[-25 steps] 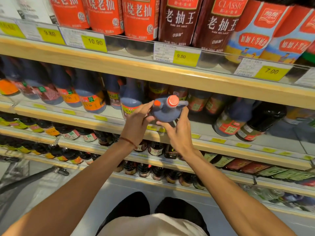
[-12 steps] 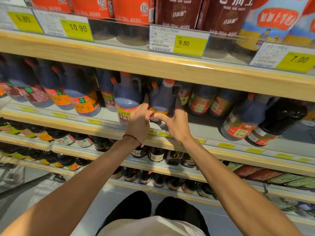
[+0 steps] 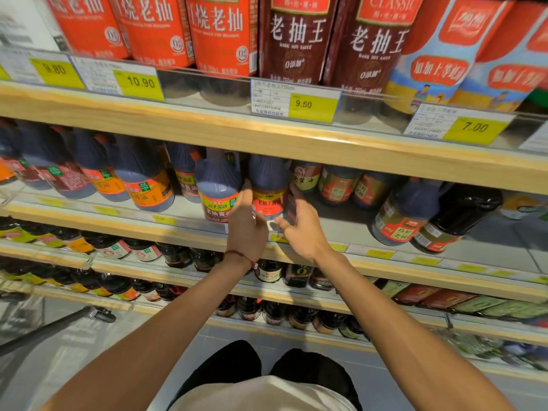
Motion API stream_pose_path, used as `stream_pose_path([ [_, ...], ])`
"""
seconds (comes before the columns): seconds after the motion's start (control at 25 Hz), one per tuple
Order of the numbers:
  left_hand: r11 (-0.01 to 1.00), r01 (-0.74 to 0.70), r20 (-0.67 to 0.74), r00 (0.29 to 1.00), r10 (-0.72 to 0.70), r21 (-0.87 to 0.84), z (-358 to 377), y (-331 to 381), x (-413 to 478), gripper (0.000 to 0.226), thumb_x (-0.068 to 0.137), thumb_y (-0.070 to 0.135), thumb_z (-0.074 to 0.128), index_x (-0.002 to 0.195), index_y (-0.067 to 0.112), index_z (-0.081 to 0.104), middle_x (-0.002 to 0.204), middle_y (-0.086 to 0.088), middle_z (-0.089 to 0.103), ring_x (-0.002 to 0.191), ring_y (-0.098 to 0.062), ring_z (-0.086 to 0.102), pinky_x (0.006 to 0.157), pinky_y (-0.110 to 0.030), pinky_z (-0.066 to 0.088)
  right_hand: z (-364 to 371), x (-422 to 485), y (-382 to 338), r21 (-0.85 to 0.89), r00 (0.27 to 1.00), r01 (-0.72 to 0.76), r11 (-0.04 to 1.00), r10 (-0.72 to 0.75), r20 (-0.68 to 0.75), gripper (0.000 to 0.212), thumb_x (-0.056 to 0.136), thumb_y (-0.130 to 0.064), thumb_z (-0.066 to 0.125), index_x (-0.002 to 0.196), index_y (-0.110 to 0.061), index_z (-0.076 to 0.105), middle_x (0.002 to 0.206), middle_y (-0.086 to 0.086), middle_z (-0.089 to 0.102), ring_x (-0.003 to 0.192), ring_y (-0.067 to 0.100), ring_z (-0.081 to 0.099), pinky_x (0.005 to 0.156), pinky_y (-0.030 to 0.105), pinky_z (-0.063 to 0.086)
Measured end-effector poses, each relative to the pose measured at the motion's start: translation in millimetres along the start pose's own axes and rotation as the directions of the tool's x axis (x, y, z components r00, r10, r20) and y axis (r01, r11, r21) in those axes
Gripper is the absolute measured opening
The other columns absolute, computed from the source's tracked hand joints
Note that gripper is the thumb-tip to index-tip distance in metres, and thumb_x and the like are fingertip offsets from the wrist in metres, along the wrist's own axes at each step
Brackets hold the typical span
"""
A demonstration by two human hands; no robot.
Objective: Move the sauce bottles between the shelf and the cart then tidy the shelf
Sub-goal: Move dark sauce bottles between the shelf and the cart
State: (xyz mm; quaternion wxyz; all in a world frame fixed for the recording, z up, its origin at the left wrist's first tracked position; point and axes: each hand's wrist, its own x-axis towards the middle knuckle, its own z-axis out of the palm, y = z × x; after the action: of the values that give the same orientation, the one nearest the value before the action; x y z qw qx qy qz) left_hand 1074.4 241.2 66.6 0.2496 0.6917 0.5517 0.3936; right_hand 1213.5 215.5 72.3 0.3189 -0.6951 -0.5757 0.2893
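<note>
A dark sauce bottle (image 3: 268,185) with a yellow and red label stands upright on the middle shelf (image 3: 385,232), between a jug with a green and red label (image 3: 218,188) and smaller bottles to its right. My left hand (image 3: 246,226) presses against its left side and my right hand (image 3: 299,226) against its right side, with both thumbs at its base. The bottle's cap is hidden behind the wooden edge of the shelf above (image 3: 267,140). The cart (image 3: 59,324) shows as a dark handle and wire basket at the lower left.
The top shelf carries tall red and brown cartons (image 3: 222,31) behind yellow price tags. More sauce jugs (image 3: 142,185) fill the middle shelf to the left, and two large bottles (image 3: 430,215) stand to the right with bare shelf between. Lower shelves hold small bottles.
The bottle was held tilted in front of the shelf one second ago. Both hands have since carried it in and set it upright, deeper between its neighbours.
</note>
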Motion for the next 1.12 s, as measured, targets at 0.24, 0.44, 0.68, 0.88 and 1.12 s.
stream_pose_path([
  [0.24,0.987,-0.025,0.159,0.987,-0.001,0.158,-46.4,8.6,-20.3,0.055,0.086,0.019,0.063,0.139,0.017,0.049,0.137,-0.003,0.051,0.121,-0.022,0.050,0.095,-0.039,0.050,-15.1,-51.3,-25.5,-0.177,0.985,0.100,0.979,-0.123,-0.122,0.047,0.091,-0.017,0.070,0.136,-0.019,0.058,0.133,-0.001,0.057,0.123,0.017,0.053,0.102,0.037,0.048],
  [0.44,0.836,-0.184,0.289,0.957,0.032,0.517,-91.7,16.1,-46.0,0.056,0.081,0.042,0.059,0.132,0.019,0.052,0.128,-0.005,0.055,0.113,-0.028,0.054,0.085,-0.041,0.050,-20.1,-86.3,-58.3,-0.451,0.978,0.152,0.880,-0.201,-0.062,0.047,0.084,-0.036,0.066,0.127,-0.018,0.064,0.122,0.001,0.062,0.114,0.022,0.055,0.091,0.039,0.050],
  [0.68,0.723,-0.154,0.255,0.966,-0.032,0.674,-140.8,-3.3,-108.5,0.063,0.083,0.055,0.047,0.132,0.016,0.051,0.129,-0.005,0.054,0.113,-0.027,0.053,0.086,-0.042,0.049,6.1,-124.0,-74.9,-0.518,0.907,0.392,0.760,-0.415,0.078,0.048,0.080,-0.042,0.065,0.119,-0.013,0.067,0.110,0.002,0.063,0.101,0.026,0.056,0.081,0.038,0.046],
  [0.88,0.657,0.047,0.068,0.987,-0.147,0.752,-194.1,-10.1,-202.0,0.063,0.088,0.060,0.041,0.134,0.018,0.050,0.135,-0.003,0.052,0.121,-0.027,0.050,0.098,-0.045,0.041,49.0,-174.7,-93.2,-0.479,0.802,0.588,0.651,-0.544,0.245,0.052,0.084,-0.051,0.060,0.120,-0.015,0.070,0.119,0.002,0.067,0.112,0.025,0.060,0.093,0.038,0.047],
  [1.12,0.538,0.304,-0.140,0.936,-0.324,0.786,-264.7,-27.6,-294.6,0.068,0.088,0.065,0.039,0.138,0.019,0.050,0.137,-0.003,0.054,0.122,-0.027,0.052,0.099,-0.045,0.042,107.3,-225.0,-142.1,-0.308,0.623,0.782,0.542,-0.666,0.410,0.054,0.082,-0.054,0.061,0.119,-0.015,0.071,0.118,0.003,0.067,0.115,0.025,0.059,0.099,0.040,0.042],
])
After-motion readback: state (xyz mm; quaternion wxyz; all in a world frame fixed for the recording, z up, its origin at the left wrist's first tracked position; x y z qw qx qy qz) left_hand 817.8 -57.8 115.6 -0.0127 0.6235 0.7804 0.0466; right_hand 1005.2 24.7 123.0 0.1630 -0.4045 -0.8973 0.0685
